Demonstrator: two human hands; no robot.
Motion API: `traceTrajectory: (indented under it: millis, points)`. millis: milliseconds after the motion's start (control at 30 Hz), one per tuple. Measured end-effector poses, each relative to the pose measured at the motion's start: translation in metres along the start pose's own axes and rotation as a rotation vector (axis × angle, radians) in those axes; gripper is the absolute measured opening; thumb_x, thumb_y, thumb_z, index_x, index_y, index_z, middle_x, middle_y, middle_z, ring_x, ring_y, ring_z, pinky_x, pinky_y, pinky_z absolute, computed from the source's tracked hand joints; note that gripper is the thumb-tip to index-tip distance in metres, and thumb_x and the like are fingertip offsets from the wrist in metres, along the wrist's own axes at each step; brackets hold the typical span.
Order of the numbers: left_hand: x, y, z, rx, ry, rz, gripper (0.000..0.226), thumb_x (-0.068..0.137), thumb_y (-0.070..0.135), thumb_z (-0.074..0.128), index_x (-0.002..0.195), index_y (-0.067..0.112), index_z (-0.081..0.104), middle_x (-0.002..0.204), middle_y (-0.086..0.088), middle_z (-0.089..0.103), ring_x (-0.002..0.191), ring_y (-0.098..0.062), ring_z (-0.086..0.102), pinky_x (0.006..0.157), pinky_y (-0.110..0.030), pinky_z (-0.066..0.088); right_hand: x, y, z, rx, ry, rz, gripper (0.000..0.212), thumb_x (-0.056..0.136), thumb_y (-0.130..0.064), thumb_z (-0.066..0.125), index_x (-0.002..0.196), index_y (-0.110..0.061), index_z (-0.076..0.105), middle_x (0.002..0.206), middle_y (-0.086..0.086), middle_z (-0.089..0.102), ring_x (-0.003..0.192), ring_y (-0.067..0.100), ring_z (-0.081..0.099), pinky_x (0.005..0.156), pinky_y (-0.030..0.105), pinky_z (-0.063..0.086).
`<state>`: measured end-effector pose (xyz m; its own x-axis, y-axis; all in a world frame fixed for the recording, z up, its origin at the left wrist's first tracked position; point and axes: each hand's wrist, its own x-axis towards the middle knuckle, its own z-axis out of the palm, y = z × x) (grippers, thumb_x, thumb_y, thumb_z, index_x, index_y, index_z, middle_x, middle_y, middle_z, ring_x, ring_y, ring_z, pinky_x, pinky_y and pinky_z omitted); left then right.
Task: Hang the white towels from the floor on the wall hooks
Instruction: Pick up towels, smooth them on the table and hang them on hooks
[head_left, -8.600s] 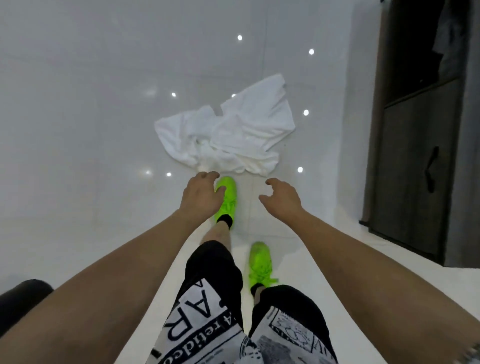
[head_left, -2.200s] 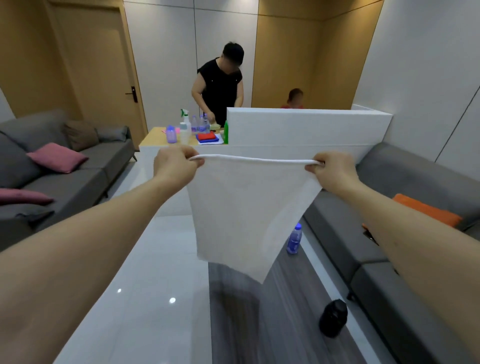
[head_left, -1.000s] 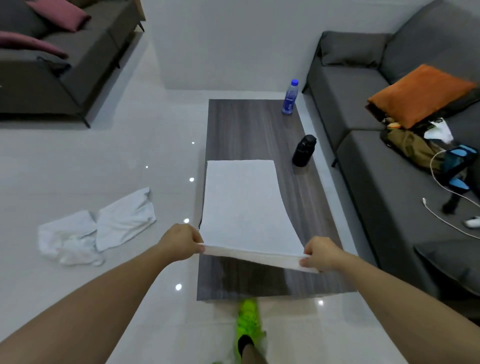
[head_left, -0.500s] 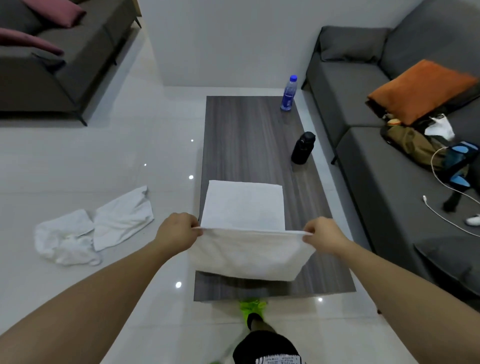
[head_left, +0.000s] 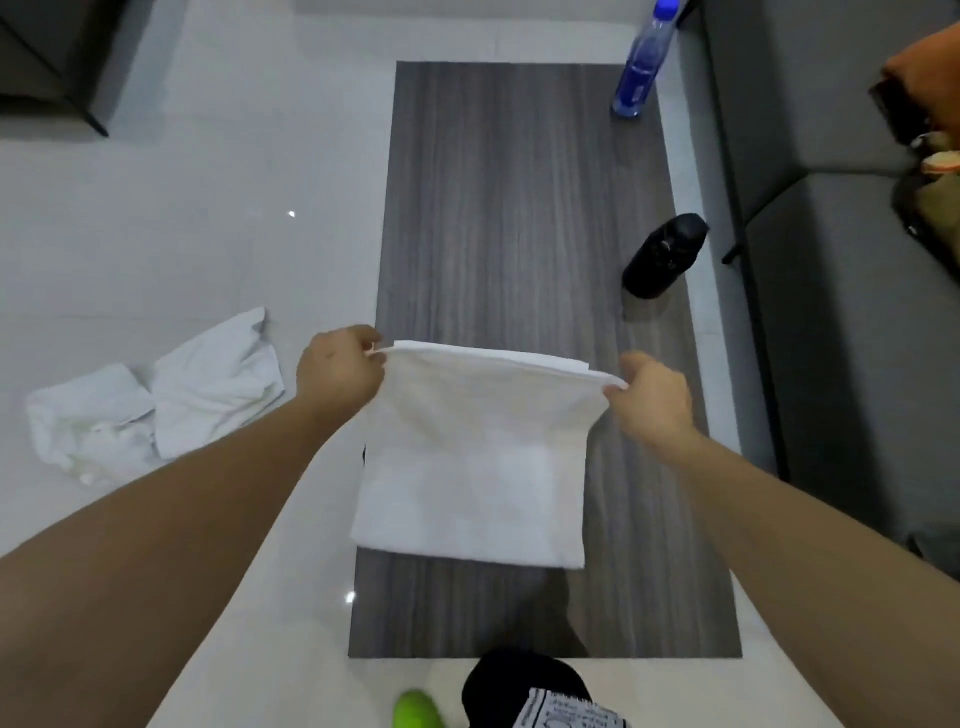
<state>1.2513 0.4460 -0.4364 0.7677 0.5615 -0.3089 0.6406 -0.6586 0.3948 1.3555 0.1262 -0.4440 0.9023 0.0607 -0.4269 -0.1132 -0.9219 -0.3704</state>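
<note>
- Left hand (head_left: 340, 370) and right hand (head_left: 655, 397) each pinch a top corner of the folded towel (head_left: 475, 462), held over the near end of the coffee table (head_left: 519, 208).
- Step, as judged: folding before hanging.
- Crumpled towels (head_left: 150, 397) lie on the floor left of the table.
- Next: carry the towel to a hook; none is in view.

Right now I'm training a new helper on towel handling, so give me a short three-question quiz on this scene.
1. True or false: the left hand and right hand each pinch an end of the folded white towel.
2. What lies crumpled on the glossy white floor?
3. Standing on the dark wood-grain table: A) black bottle B) red mug

Key: 1 true; 2 crumpled white towels; 3 A
</note>
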Motion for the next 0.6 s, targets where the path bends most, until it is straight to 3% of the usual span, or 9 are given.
traceTrajectory:
  millis: [133, 267, 367, 467, 600]
  points:
    - [0.01, -0.017, 0.048, -0.016, -0.128, -0.177, 0.04, 0.087, 0.028, 0.064, 0.126, 0.018, 0.062, 0.12, -0.006, 0.067, 0.108, -0.027, 0.062, 0.086, -0.029, 0.044, 0.015, 0.016, 0.05, 0.101, -0.082, 0.145, 0.046, 0.091, -0.02, 0.063, 0.135, -0.008, 0.054, 0.122, 0.017, 0.065, 0.113, 0.034, 0.06, 0.088, 0.032, 0.048]
    - [-0.018, -0.059, 0.103, -0.024, -0.317, -0.337, 0.044, 0.088, 0.032, 0.064, 0.129, 0.018, 0.059, 0.123, -0.007, 0.064, 0.113, -0.026, 0.059, 0.087, -0.028, 0.042, -0.007, 0.056, 0.114, 0.168, -0.26, 0.359, 0.032, 0.088, -0.02, 0.066, 0.115, -0.003, 0.063, 0.109, 0.013, 0.067, 0.107, 0.032, 0.063, 0.078, 0.028, 0.046]
    - [-0.052, -0.095, 0.14, -0.054, -0.391, -0.483, 0.057, 0.087, 0.028, 0.066, 0.14, 0.016, 0.047, 0.125, -0.014, 0.058, 0.114, -0.031, 0.056, 0.088, -0.03, 0.043, -0.039, 0.091, 0.158, 0.172, -0.37, 0.554, 0.035, 0.087, -0.027, 0.067, 0.116, -0.008, 0.064, 0.109, 0.01, 0.066, 0.109, 0.032, 0.062, 0.085, 0.032, 0.047]
    - [-0.082, -0.125, 0.161, -0.115, -0.384, -0.665, 0.068, 0.084, 0.027, 0.069, 0.144, 0.016, 0.039, 0.129, -0.018, 0.051, 0.113, -0.035, 0.056, 0.091, -0.037, 0.051, -0.076, 0.117, 0.188, 0.227, -0.368, 0.615, 0.034, 0.084, -0.032, 0.069, 0.112, -0.015, 0.064, 0.107, 0.006, 0.068, 0.103, 0.027, 0.063, 0.079, 0.029, 0.044]
    - [-0.1, -0.145, 0.174, -0.286, -0.411, -0.883, 0.058, 0.086, 0.029, 0.069, 0.137, 0.016, 0.047, 0.119, -0.014, 0.063, 0.087, -0.02, 0.062, 0.081, -0.039, 0.056, -0.098, 0.126, 0.203, 0.405, -0.277, 0.642, 0.028, 0.082, -0.029, 0.072, 0.105, -0.016, 0.067, 0.095, -0.003, 0.068, 0.086, 0.017, 0.064, 0.076, 0.027, 0.046]
